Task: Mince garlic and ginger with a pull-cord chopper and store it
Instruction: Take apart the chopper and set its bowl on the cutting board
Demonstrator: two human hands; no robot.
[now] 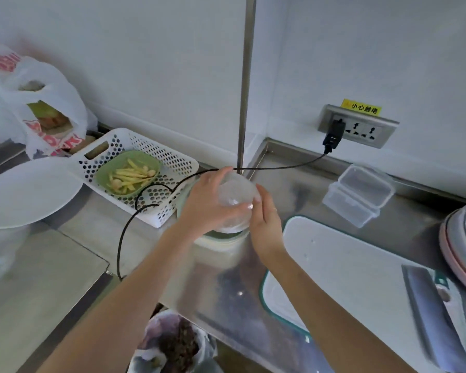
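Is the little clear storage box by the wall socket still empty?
Yes, the clear storage box sits closed on the counter with nothing visible inside it.

A white plate (24, 195) lies beside plastic bags (35, 103); a cleaver (436, 313) rests on the cutting board (347, 265).
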